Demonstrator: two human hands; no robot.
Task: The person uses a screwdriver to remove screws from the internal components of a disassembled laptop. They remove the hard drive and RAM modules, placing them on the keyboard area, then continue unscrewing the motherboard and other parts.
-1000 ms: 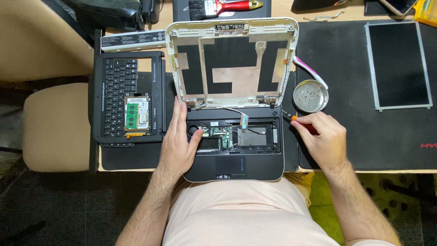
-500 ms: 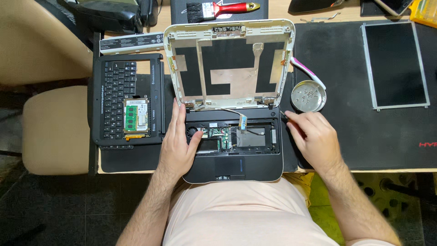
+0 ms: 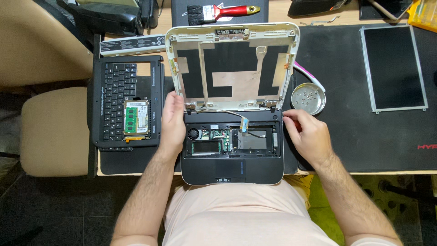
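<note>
right hand (image 3: 306, 134) fingertips hiding laptop (image 3: 232, 150) hinge

Red-handled brush (image 3: 223, 12) at top, battery pack (image 3: 132, 44) above removed keyboard (image 3: 119, 107) w/ RAM stick (image 3: 131, 116), screw dish (image 3: 308, 98), LCD panel (image 3: 393, 68) on black mat (image 3: 346, 132) at rt

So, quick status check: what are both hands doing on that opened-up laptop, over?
Left hand flat on laptop base left edge, by the hinge. Right hand pinching at the right hinge corner; contents unclear. Screw dish just beyond, keyboard panel off left.
</note>
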